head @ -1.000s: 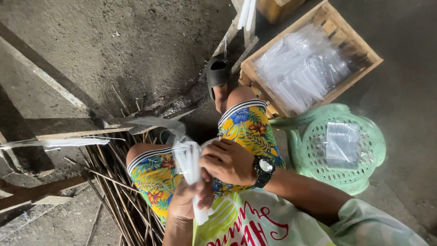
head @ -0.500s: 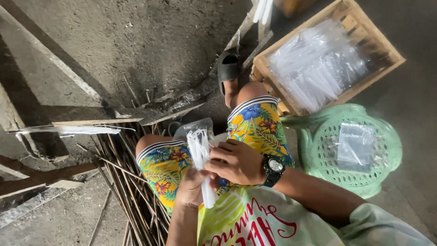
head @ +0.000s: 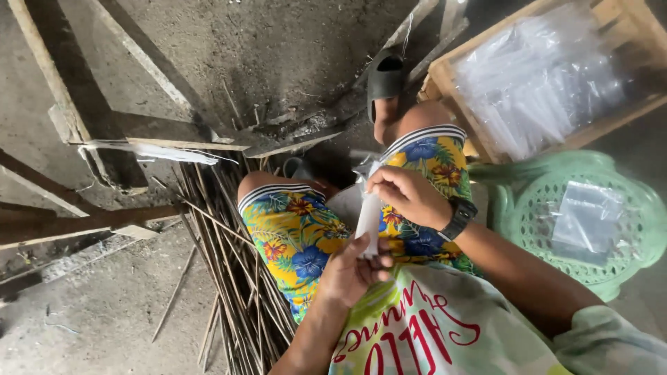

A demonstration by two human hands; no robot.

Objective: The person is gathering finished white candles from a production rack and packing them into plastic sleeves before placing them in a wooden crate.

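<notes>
The left hand [head: 351, 274] is closed around the lower end of a white candle bundle [head: 368, 219], keeping it upright over the lap. The right hand [head: 410, 198] pinches the top of the clear bag [head: 366, 170] to steady it.

Slim white bundle [head: 367, 221] of thin sticks sheathed in clear plastic, standing nearly upright over the lap between the two floral-clad knees, lower end gripped in the left hand [head: 349, 272], crinkled upper end pinched by the right hand [head: 408, 196].
</notes>
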